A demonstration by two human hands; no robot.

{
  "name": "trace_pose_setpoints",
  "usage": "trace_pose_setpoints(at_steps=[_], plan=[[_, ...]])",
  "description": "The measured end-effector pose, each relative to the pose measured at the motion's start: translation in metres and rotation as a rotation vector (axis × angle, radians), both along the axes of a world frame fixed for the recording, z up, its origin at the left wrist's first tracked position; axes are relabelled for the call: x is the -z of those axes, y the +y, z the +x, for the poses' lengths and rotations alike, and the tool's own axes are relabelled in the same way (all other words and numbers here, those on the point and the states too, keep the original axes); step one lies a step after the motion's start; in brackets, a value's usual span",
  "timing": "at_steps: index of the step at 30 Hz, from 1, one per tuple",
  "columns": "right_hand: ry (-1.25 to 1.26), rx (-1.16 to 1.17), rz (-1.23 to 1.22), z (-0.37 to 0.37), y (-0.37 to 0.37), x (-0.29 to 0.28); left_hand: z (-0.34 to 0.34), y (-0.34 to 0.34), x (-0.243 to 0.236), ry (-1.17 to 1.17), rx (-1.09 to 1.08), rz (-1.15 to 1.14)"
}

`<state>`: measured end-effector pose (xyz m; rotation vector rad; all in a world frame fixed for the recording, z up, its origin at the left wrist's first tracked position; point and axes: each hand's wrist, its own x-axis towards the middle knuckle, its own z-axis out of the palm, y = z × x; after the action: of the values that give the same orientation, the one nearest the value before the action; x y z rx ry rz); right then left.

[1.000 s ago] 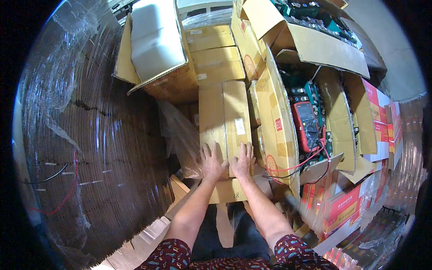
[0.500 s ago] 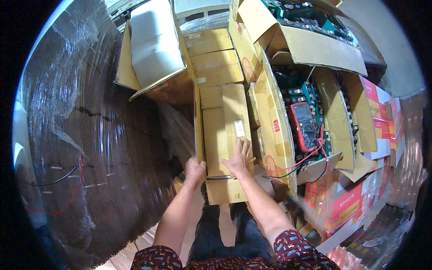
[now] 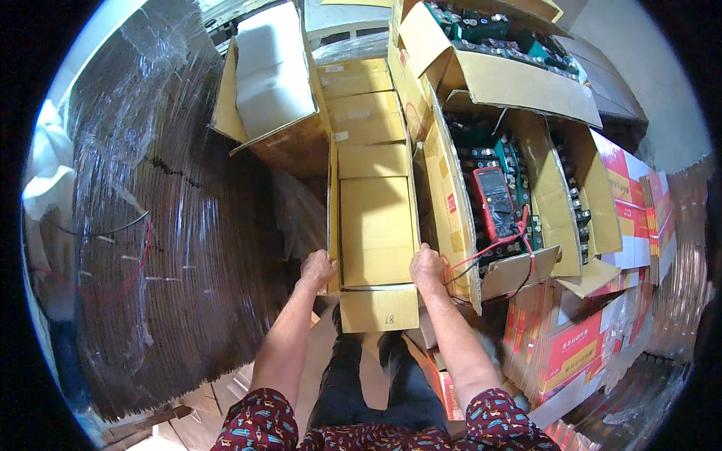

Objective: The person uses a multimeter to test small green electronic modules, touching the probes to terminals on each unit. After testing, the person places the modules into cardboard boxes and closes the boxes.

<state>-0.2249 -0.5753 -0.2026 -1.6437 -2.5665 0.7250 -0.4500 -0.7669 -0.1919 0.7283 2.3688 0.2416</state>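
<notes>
A long cardboard box (image 3: 380,310) lies in front of me with its near flap folded out toward my legs, a handwritten mark on it. Its inside shows bare tan cardboard. My left hand (image 3: 319,270) is closed on the left side flap near the front corner. Opposite it, my right hand (image 3: 427,267) is closed on the right side flap, its fingertips partly hidden by the board. More taped cardboard boxes (image 3: 366,113) stretch away beyond the far end.
To the right, open cartons (image 3: 455,233) hold dark green battery-like blocks, with a red multimeter (image 3: 496,201) and its leads on top. A carton with a white sheet (image 3: 274,71) stands at the far left. Film-wrapped flat cardboard stacks (image 3: 188,286) fill the left; red-and-white cartons (image 3: 579,349) stand right.
The right flap with the white label, which lay over the box, is now folded outward, exposing the inside. My right hand went from spread on it to gripping it farther right.
</notes>
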Motion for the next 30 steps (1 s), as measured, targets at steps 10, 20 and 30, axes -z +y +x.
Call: trace_pose_setpoints(at_steps=[10,20,30], plan=[[0.154,-0.172,0.019,0.036,-0.002,-0.027,0.030,-0.012,-0.023,-0.023,0.054,-0.076],[0.304,0.086,-0.267,0.063,-0.011,-0.014,0.014,-0.092,0.045,0.027,-0.421,0.115],[0.208,0.183,-0.291,-0.013,0.017,-0.015,0.046,0.048,0.096,0.112,-0.776,-0.074]])
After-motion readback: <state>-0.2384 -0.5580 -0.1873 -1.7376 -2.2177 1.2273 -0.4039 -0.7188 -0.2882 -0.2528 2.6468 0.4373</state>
